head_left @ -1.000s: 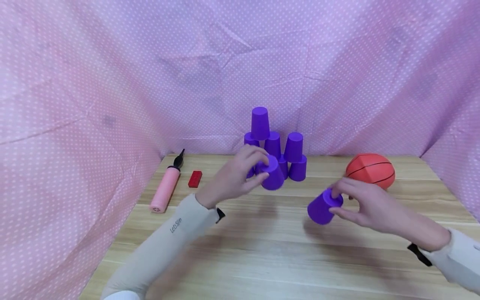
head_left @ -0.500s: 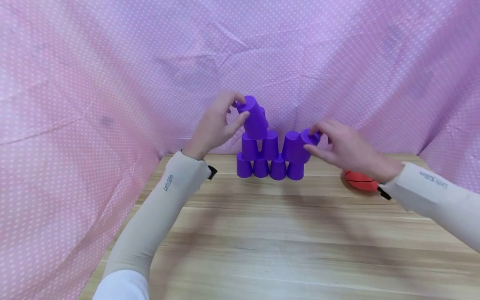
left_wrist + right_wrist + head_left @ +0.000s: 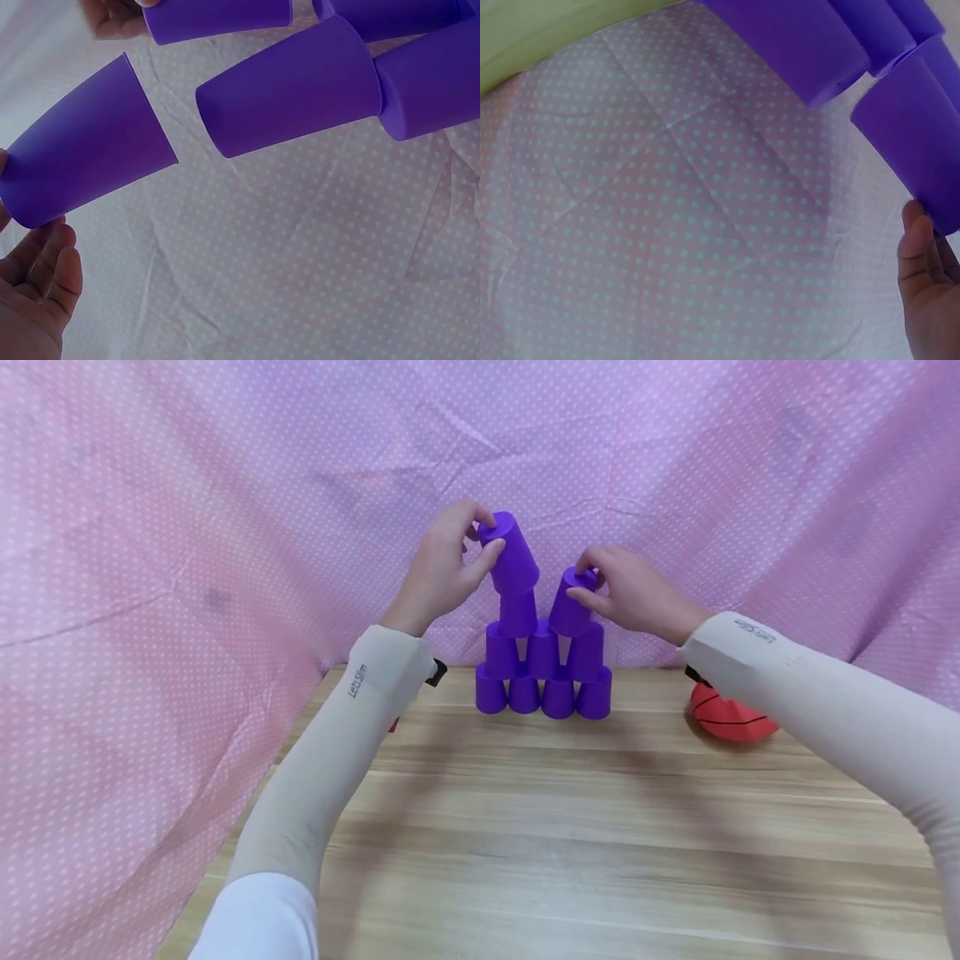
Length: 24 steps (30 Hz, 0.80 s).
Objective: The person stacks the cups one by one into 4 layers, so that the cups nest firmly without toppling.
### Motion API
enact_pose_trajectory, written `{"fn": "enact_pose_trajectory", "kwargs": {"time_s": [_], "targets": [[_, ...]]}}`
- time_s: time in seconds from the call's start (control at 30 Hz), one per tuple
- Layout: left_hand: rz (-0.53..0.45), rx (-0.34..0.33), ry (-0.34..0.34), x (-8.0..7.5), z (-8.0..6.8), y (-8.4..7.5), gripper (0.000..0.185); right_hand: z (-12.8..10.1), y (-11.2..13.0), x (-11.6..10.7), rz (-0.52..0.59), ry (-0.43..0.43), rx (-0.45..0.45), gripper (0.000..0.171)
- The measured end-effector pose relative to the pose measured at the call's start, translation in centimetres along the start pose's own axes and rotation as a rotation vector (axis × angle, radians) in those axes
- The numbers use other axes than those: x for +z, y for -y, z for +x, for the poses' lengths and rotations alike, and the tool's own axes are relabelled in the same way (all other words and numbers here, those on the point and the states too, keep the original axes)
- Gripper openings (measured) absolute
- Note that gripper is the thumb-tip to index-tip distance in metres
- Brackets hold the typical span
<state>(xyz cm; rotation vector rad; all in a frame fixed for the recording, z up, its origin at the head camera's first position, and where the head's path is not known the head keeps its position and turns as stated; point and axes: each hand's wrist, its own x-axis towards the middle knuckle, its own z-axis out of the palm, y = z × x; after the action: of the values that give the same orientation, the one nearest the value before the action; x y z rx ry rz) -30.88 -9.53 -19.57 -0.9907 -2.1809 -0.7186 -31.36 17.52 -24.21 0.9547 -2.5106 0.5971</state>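
My left hand [image 3: 450, 560] grips a tilted purple cup [image 3: 513, 560] by its closed end, mouth down. That cup [image 3: 90, 142] is apart from the single third-level cup [image 3: 292, 90] in the left wrist view. Lower and to the right, my right hand [image 3: 633, 593] pinches another purple cup [image 3: 570, 606] by its base. Its mouth is close over the middle and right cups of the second row. Beneath, upside-down purple cups form a pyramid: several in the bottom row [image 3: 558, 695], three in the second row [image 3: 542, 652].
A red ball [image 3: 731, 714] with black lines lies at the right, partly behind my right sleeve. The edge of a red block [image 3: 393, 725] peeks out beside my left forearm. A pink dotted cloth [image 3: 225, 510] hangs behind the wooden table [image 3: 525, 843].
Both hands have risen with their cups from low in front of the pyramid. The left cup went up above the third level; the right cup moved up and left to the second row's top.
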Motion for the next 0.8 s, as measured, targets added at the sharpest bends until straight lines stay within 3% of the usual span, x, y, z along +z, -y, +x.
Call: {"fn": "enact_pose_trajectory", "kwargs": {"time_s": [0.13,0.4,0.67,0.8], "targets": [[0.018,-0.016,0.012,0.1,0.5,0.3,0.023,1.0,-0.3,0.6,-0.008,0.05,0.05,0.029],[0.038,-0.054,0.043,0.9,2.1,0.4,0.022,1.6,-1.0,1.5,0.016,0.037,0.09,0.031],[0.01,-0.105,0.102,2.0,4.1,0.2,0.022,1.3,-1.4,1.5,0.133,0.08,0.174,0.076],[0.018,-0.148,0.16,2.5,4.8,0.3,0.023,1.4,-1.5,1.7,0.134,0.078,0.169,0.085]]}}
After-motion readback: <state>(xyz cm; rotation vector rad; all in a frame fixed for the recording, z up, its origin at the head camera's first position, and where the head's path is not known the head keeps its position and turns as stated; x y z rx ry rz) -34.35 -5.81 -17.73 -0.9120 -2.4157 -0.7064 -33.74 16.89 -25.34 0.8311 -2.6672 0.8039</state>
